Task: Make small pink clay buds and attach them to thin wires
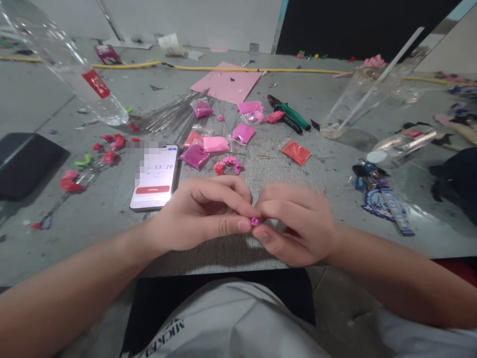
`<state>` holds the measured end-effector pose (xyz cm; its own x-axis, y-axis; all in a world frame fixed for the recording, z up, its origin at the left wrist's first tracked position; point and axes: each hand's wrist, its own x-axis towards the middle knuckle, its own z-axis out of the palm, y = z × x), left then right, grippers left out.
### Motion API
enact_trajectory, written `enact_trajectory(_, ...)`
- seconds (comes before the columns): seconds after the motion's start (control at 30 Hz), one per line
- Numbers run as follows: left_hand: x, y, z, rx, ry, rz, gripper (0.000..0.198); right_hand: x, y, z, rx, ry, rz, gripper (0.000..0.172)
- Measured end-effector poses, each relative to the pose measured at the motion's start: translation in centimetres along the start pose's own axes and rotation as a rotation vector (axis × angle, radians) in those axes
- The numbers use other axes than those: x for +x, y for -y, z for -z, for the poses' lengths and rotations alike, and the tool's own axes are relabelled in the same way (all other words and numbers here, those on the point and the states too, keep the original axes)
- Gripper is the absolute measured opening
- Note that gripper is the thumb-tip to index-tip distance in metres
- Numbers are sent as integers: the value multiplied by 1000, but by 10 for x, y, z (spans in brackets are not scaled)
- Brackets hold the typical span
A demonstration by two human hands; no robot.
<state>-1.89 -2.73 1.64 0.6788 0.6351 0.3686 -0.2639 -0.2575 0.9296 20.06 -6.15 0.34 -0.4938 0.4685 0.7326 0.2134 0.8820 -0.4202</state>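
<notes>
Between my fingertips sits a tiny piece of magenta modelling clay [255, 222], curled into a small roll. My left hand [208, 211] pinches it from the left with thumb and forefinger. From the other side, the thumb and fingers of my right hand [298, 221] close on the same piece. Just beyond my hands lies a cluster of small pink and coral clay shapes [229, 165]. Behind that are bags of clay: purple [194, 156], light pink [216, 144] and magenta [243, 133]. A red clay packet [295, 152] lies apart to the right.
A phone [154, 176] showing a timer lies by my left wrist. Thin metal wires [171, 113], green-handled pliers [292, 115] and pink paper [229, 82] lie farther back. A large bottle [70, 69] leans at left; a clear cup with a straw [350, 102] and keychains [383, 199] are at right.
</notes>
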Motion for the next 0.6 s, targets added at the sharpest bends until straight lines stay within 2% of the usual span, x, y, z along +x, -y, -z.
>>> enact_trajectory(0.23,-3,3,1,-80,76,24,23,0,-2,-1,66,7,-44,18)
enact_trajectory(0.4,-2,2,4,-47,86,31,21,1,-3,4,156,79,-39,20)
enact_trajectory(0.5,0,1,9,166,130,-29,19,2,-7,9,215,25,-87,21)
enact_trajectory(0.6,1,6,17,525,266,-84,11,1,-18,11,202,-161,-236,27)
